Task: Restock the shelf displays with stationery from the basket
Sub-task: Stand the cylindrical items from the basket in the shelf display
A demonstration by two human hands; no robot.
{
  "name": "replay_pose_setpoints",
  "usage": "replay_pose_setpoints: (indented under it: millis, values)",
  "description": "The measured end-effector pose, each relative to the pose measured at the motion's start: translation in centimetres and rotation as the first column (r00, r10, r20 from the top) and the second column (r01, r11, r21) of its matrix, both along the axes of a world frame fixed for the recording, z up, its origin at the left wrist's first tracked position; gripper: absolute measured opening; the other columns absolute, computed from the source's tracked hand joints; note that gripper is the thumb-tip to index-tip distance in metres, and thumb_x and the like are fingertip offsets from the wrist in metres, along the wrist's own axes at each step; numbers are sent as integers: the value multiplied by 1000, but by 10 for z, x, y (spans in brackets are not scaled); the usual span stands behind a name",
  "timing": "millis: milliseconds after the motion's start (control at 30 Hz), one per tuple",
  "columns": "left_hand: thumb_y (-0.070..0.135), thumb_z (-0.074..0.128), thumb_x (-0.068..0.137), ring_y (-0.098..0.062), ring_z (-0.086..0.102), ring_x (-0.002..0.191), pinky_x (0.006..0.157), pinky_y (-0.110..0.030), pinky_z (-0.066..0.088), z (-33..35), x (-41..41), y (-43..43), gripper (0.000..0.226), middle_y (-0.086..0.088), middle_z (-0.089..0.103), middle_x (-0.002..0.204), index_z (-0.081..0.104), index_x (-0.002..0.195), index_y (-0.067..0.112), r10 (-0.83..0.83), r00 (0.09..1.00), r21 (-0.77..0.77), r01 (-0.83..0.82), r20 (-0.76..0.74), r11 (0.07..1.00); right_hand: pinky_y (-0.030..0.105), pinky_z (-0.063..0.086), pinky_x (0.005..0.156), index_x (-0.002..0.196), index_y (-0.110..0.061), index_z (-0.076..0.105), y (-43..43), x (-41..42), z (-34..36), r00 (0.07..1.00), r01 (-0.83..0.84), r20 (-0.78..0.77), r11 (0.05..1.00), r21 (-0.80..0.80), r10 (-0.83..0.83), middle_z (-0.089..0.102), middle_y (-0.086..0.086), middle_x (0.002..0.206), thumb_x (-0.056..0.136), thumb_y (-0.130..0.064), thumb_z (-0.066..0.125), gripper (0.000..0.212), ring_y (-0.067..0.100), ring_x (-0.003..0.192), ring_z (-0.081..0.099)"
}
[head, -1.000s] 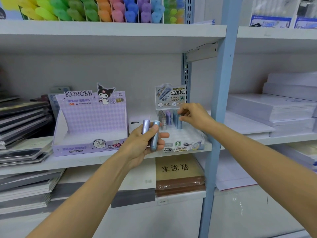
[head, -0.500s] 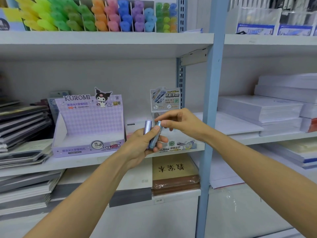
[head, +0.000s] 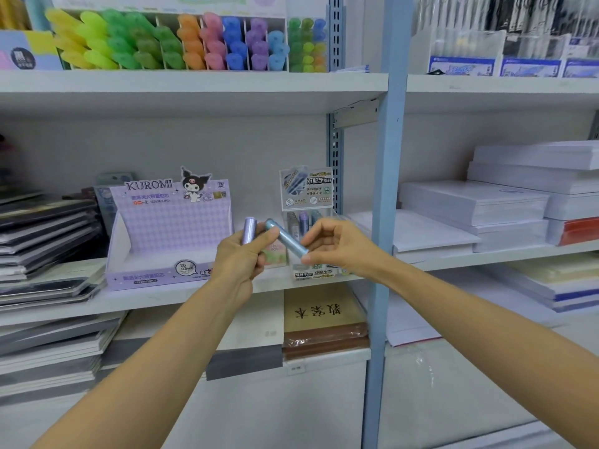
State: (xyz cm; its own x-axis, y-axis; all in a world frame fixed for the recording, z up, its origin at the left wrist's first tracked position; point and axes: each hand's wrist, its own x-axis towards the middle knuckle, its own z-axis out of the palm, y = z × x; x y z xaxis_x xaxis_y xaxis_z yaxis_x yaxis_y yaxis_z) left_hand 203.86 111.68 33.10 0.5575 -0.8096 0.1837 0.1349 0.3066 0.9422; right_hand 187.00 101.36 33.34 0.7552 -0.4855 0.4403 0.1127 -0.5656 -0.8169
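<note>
Head view: the blue tube [head: 287,238] slants from the left hand [head: 240,257], at its thumb up-left, down to the right hand [head: 337,244], which pinches its lower end. The left fingers curl round an upright purple tube [head: 249,229]. The display [head: 306,189] stands just behind the right fingers, nearer that hand

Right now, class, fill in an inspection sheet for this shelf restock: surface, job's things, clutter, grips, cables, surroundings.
Surface: white shelf carrying display boxes and stacks.
Job's things: purple tube and blue tube are in the hands; the clear box behind them holds more tubes upright; the Kuromi box stands to its left; the basket is not in view.
Clutter: notebooks stacked at left, paper stacks at right.
Grips: left hand grips the purple tube; right hand pinches the blue tube's lower end.
Cables: nothing seen.
Surroundings: highlighters on the shelf above, blue post at right, booklets below.
</note>
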Motion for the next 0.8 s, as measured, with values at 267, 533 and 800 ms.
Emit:
replay_pose_setpoints:
  millis: [267,533,800]
  values:
    - [15,80,75,-5,35,38,39,-15,32,2,-9,5,45,3,65,69,55,112,14,-80,977,54,71,196,996,26,51,69,123,-6,60,12,3,17,995,87,59,995,-57,-84,65,-2,92,98,-15,53,28,8,76,59]
    - [27,70,87,-4,44,42,41,-13,35,2,-11,1,26,-1,68,81,60,106,12,-62,950,80,40,305,996,22,50,71,109,-9,68,-5,4,23,989,126,86,988,-94,-118,68,-1,92,95,-10,56,18,12,81,60]
    - [24,53,99,-11,54,56,52,-23,45,-4,-6,-3,12,-1,63,73,59,108,20,-200,956,92,184,214,979,32,56,88,108,-6,69,-54,3,26,816,569,204,814,-116,-541,69,10,98,94,-6,58,18,23,92,67]
